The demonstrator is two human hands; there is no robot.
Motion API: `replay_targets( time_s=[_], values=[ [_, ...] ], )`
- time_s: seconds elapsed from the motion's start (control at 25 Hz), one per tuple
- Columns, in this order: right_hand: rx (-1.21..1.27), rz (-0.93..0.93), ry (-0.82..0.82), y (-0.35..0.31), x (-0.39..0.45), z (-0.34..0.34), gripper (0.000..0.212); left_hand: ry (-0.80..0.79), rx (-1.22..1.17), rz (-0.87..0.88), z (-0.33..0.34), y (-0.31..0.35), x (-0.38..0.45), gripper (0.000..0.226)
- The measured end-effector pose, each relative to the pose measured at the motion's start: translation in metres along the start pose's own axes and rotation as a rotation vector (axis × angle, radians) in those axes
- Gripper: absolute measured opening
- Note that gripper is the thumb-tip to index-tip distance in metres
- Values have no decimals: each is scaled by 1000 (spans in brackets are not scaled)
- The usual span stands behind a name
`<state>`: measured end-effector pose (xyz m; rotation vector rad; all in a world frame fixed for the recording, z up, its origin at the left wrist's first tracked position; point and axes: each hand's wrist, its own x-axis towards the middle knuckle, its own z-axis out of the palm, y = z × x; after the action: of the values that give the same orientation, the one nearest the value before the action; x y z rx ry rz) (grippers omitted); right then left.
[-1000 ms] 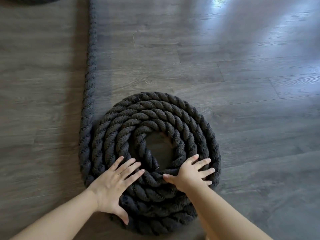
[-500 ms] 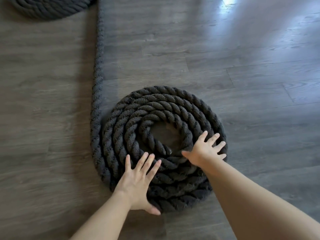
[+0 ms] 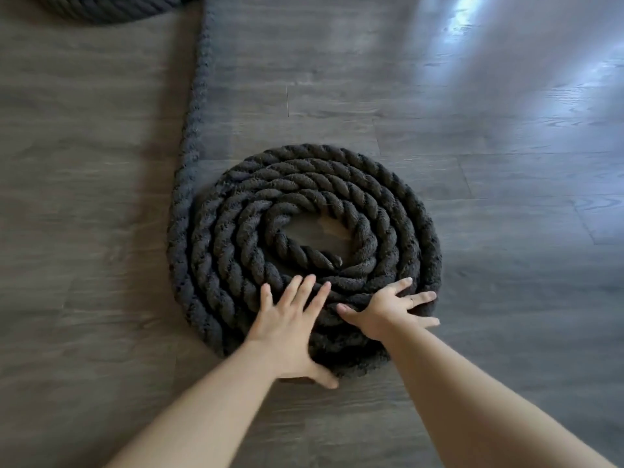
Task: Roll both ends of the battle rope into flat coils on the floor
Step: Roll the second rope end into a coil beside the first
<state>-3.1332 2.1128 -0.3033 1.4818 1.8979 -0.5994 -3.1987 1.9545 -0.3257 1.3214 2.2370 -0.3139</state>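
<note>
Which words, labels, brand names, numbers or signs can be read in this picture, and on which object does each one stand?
There are none: no readable text.
The rope coil shows only its dark twisted strands.
The second coil at the top edge shows no label.
The wood floor shows only grain and glare.
The left hand and the right hand show no writing.

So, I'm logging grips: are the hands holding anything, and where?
Nothing is gripped. The left hand and right hand press flat, fingers spread, on the near edge of the rope coil.
</note>
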Motion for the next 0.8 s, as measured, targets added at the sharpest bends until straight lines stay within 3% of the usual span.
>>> replay_targets(
  time_s=[0.12, 0.24, 0.8],
  values=[
    [54, 2, -26, -4, 7, -2, 146, -40, 184, 16, -15, -63, -7, 162],
    [47, -32, -27, -10, 16, -12, 146, -141, 214, -32, -25, -96, -7, 165],
    [-145, -268, -62, -67, 100, -104, 146, -277, -17, -289, -65, -61, 56, 165]
  ],
)
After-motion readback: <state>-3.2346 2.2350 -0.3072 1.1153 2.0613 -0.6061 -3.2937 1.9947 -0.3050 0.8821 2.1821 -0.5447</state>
